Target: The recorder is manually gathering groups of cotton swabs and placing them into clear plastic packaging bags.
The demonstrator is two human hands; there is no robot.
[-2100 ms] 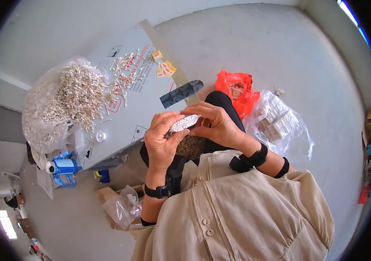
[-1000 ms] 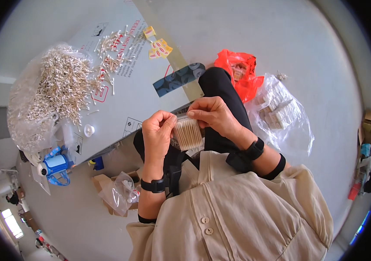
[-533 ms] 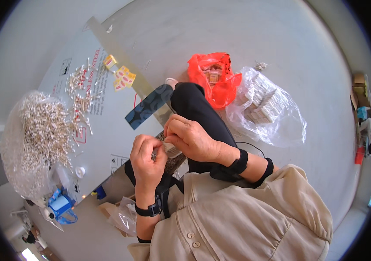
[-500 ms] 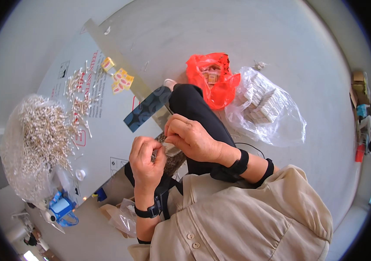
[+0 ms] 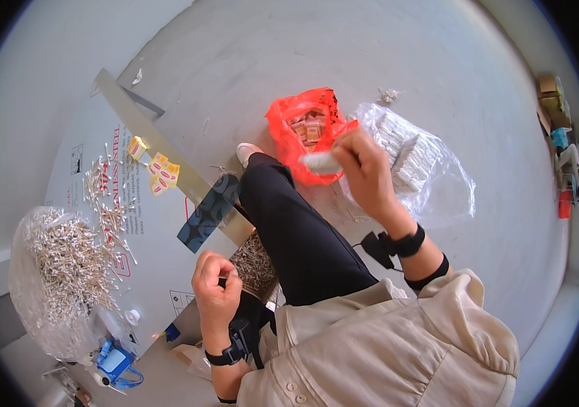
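Note:
My right hand (image 5: 369,178) is raised over the floor, pinching one end of a small white packet (image 5: 321,163). The packet is smeared by motion. Behind that hand lies a clear plastic bag (image 5: 451,183) with stacked white packets (image 5: 414,161) inside. A red plastic bag (image 5: 281,122) holding small yellowish packs is just beyond the white packet. My left hand (image 5: 215,295) stays by the table's near edge with its fingers curled in; whether anything is inside them is hidden. Beside it, a container of cotton swabs (image 5: 254,266) shows between the table and my leg.
On the metal-topped table (image 5: 157,268), a clear bag heaped with cotton swabs (image 5: 69,268) stands left of loose swabs (image 5: 110,210). Yellow printed cards (image 5: 163,173) and a dark patterned strip (image 5: 208,214) lie near the edge. A blue-and-white device (image 5: 116,363) is at the lower left.
My hands have come apart. The right one has moved right and away from me with the white packet, toward the bags; the left has stayed near the table edge, slightly lower. The view has shifted.

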